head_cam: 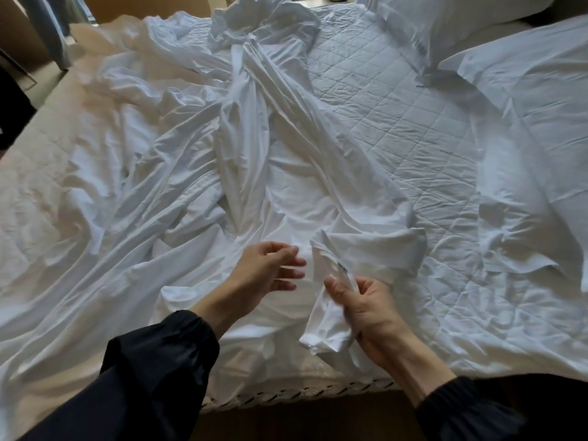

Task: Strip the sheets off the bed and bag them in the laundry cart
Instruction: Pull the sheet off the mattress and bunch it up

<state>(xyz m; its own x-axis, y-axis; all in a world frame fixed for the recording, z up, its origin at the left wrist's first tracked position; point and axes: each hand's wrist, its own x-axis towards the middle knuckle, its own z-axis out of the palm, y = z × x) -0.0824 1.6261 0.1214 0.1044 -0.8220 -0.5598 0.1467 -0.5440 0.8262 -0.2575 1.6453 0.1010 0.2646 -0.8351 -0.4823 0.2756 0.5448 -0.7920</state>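
Observation:
A crumpled white sheet [197, 173] lies loose across the bed, bunched into long folds running toward the far side. My right hand [366, 310] grips a gathered corner of this sheet [327, 326] near the bed's near edge, lifted a little off the mattress. My left hand [270, 268] hovers just left of that corner with fingers loosely spread, holding nothing. The quilted mattress pad [397, 122] is bared on the right half of the bed. No laundry cart is in view.
Two white pillows [525, 78] lie at the far right of the bed, one more [445, 14] behind them. The mattress's stitched near edge [286, 396] shows below my hands. A wooden wall panel [143, 4] and floor lie at the far left.

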